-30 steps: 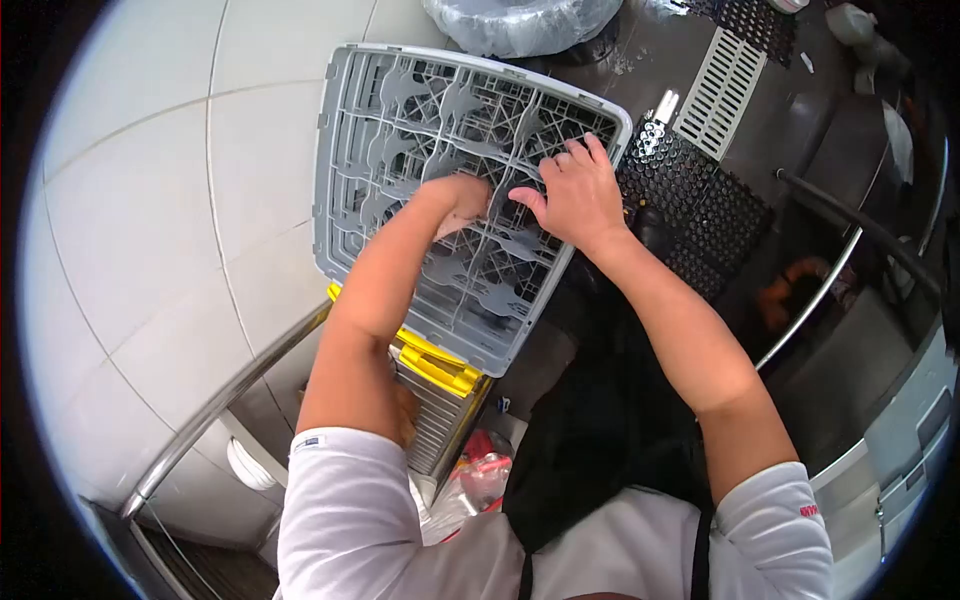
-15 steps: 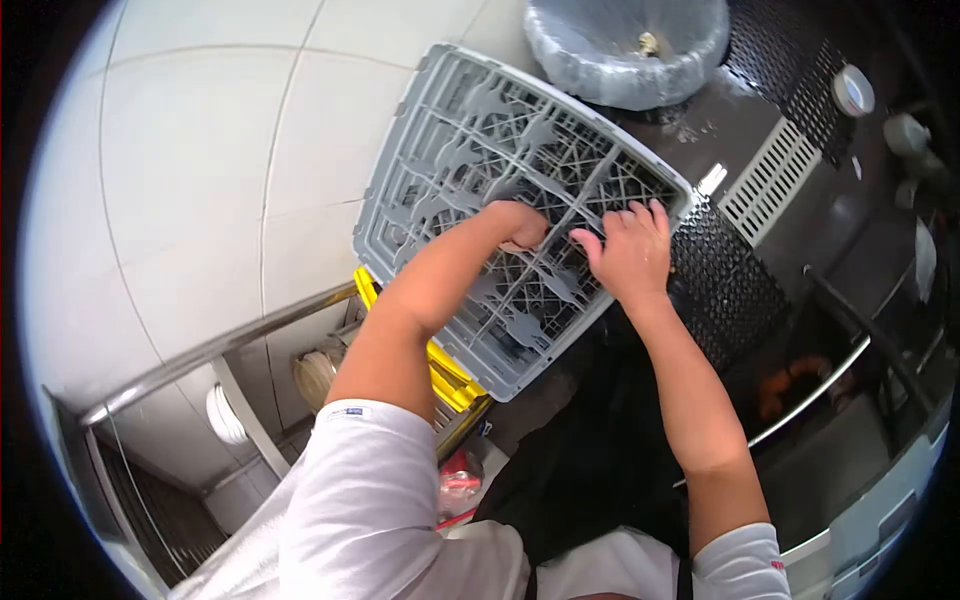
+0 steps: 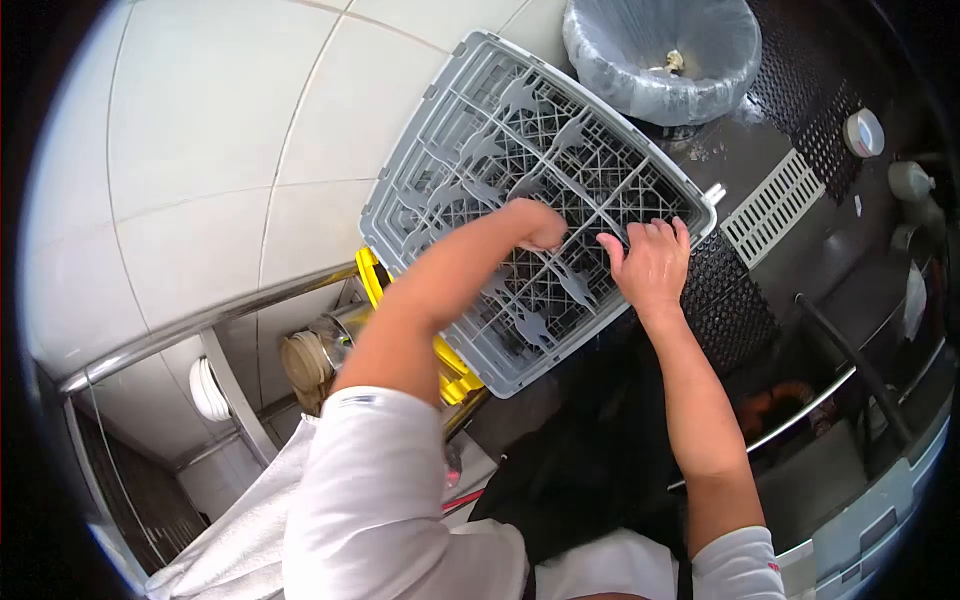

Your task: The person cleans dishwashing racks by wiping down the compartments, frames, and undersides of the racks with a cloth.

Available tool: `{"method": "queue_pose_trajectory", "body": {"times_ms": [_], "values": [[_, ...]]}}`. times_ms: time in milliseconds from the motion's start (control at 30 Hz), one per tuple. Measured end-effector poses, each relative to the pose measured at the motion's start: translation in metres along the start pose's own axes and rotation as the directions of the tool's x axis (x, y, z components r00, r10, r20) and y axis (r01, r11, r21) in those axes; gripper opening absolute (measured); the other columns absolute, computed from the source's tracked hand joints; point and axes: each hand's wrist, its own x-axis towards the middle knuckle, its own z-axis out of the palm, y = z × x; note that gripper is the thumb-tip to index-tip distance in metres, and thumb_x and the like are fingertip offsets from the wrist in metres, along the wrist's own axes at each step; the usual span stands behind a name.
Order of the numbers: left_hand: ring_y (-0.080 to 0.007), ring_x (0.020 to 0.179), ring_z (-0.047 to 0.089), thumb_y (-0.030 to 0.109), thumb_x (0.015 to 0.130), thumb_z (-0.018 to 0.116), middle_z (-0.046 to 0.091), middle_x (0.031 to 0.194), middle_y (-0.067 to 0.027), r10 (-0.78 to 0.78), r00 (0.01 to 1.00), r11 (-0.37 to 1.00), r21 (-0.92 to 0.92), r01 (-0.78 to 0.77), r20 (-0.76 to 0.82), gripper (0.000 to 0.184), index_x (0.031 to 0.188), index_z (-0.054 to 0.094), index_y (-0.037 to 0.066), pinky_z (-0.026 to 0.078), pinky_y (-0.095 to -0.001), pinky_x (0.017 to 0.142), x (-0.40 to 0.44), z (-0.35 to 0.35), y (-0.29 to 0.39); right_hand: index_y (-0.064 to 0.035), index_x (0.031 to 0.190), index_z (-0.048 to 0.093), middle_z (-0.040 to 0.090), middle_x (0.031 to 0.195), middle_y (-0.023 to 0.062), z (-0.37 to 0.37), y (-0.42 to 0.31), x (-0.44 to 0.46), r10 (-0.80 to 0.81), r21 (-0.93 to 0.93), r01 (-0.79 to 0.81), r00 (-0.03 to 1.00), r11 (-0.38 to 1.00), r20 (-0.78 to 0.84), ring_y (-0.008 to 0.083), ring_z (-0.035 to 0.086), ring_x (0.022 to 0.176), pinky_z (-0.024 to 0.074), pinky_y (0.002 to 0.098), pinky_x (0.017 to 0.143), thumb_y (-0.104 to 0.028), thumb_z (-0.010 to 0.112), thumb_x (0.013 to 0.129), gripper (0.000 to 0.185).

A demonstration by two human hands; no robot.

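A grey plastic dishwasher rack [image 3: 470, 350] with a grid base and inner dividers lies tilted in front of me. My left hand [image 3: 540, 224] reaches into its middle, fingers curled around a divider; the fingertips are hidden. At the rack's right corner rests my right hand [image 3: 652, 262], with its thumb spread away and its fingers stretched over the rim. Beneath the rack's left side is a yellow plastic frame [image 3: 370, 278].
A bin lined with clear plastic [image 3: 660, 95] stands beyond the rack. White bowls [image 3: 864, 133] and a white floor grate [image 3: 772, 208] are to the right, near black rubber mats [image 3: 735, 310]. A metal-railed shelf [image 3: 215, 335] with stacked plates [image 3: 208, 390] is at lower left.
The rack, bin and floor have shifted slightly right in view. Both hands keep their places on the rack, and the left forearm is a little blurred.
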Motion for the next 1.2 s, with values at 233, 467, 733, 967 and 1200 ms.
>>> {"method": "queue_pose_trajectory", "body": {"times_ms": [233,467,733,967,1200], "values": [[-0.0379,0.076,0.068,0.016,0.085,0.053,0.07,0.084,-0.0216,0.155,0.985,0.988,0.037,-0.152,-0.07,0.025,0.101,0.071,0.008,0.052,-0.0463,0.069,-0.07,-0.017,0.002,-0.0056,0.072,0.063,0.065,0.074,0.0127,0.0,0.0,0.004,0.043,0.019,-0.043,0.999,0.999,-0.007,0.0308,0.063,0.088,0.0399,0.0482,0.1,-0.045,0.07,0.083,0.042],[-0.0356,0.075,0.071,0.021,0.092,0.047,0.069,0.079,-0.0243,0.017,0.999,1.0,0.005,-0.017,-0.043,0.034,0.099,0.068,-0.005,0.053,-0.048,0.064,-0.025,-0.009,0.015,-0.0061,0.073,0.065,0.064,0.07,0.0118,0.0,0.004,0.001,0.032,0.018,-0.033,0.999,0.999,0.038,0.0282,0.062,0.082,0.0391,0.0466,0.101,-0.046,0.067,0.085,0.042],[-0.0323,0.115,0.061,-0.004,0.082,0.054,0.063,0.125,-0.0169,0.498,0.743,0.864,0.332,-0.379,-0.447,0.046,0.127,0.058,0.007,0.05,-0.0422,0.094,-0.109,0.018,-0.025,-0.0059,0.073,0.067,0.066,0.071,0.0122,0.002,0.004,0.003,0.065,0.044,-0.068,0.996,0.997,0.068,0.0283,0.063,0.079,0.0389,0.046,0.102,-0.045,0.067,0.086,0.041],[-0.0366,0.124,0.054,-0.007,0.08,0.055,0.06,0.128,-0.0174,0.598,0.66,0.801,0.32,-0.505,-0.456,0.044,0.122,0.062,0.006,0.045,-0.0433,0.106,-0.113,0.039,-0.008,-0.0067,0.072,0.066,0.064,0.07,0.0111,0.001,0.003,-0.001,0.067,0.051,-0.07,0.996,0.996,0.061,0.028,0.062,0.077,0.0402,0.0449,0.099,-0.043,0.069,0.085,0.039],[-0.0352,0.12,0.059,-0.007,0.08,0.057,0.063,0.128,-0.0139,0.325,0.63,0.946,0.237,-0.223,-0.705,0.05,0.128,0.06,0.007,0.048,-0.0404,0.103,-0.165,0.017,-0.025,-0.0068,0.07,0.065,0.063,0.068,0.01,0.002,0.005,-0.001,0.06,0.075,-0.062,0.998,0.995,0.019,0.0279,0.061,0.075,0.0411,0.0444,0.097,-0.042,0.07,0.084,0.038]]}}
